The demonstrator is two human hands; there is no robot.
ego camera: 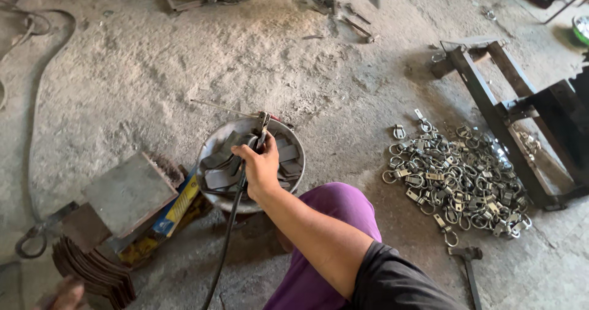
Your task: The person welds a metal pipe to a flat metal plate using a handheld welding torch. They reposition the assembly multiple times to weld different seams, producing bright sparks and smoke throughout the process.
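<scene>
- Right hand (261, 169) at frame centre clenches a welding electrode holder (261, 129); its rod (221, 107) points toward the upper left.
- Left hand (64, 294), lower left, touches stacked metal plates (92, 273); grasp unclear.

Dusty concrete floor (153, 71) w/ ring-clip pile (457, 181), hammer (469, 267), steel frame (521, 126).

Bare concrete floor (153, 71), dusty and rough, pale sandy patch at centre top of frame. Dark metal frame (509, 101) lies at right edge. Pile of small metal rings and clips (457, 178) right of centre. Black cable (37, 71) loops along left edge. Scrap metal bits (343, 12) at top centre. Flat daylight, soft shadows.
</scene>
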